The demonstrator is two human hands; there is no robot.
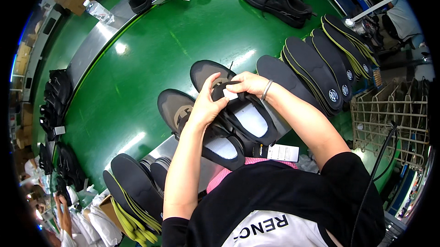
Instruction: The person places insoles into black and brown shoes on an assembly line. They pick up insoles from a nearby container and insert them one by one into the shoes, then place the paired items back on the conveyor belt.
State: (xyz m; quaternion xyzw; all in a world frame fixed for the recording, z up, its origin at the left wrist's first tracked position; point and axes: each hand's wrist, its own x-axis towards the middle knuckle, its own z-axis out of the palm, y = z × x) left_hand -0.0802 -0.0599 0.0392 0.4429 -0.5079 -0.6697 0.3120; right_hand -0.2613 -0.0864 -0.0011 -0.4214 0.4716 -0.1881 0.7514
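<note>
Two brown-and-black shoes lie side by side before me, toes pointing away. The right shoe (271,125) has its tongue pulled up between my hands, and a white label (230,94) shows on it. My left hand (205,106) grips the tongue from the left, thumb at the label's edge. From the right, my right hand (251,85) pinches the same tongue; a bracelet circles that wrist. The left shoe (173,105) sits partly behind my left forearm. Pale lining shows inside both shoes. A hang tag (283,153) lies near their heels.
Dark insoles with yellow-green edges stand in stacks at the right (311,73) and lower left (130,180). More black shoes (274,2) sit on the far side of the green table (151,54). A plastic bottle (98,11) stands far left. A wire rack (389,114) is at right.
</note>
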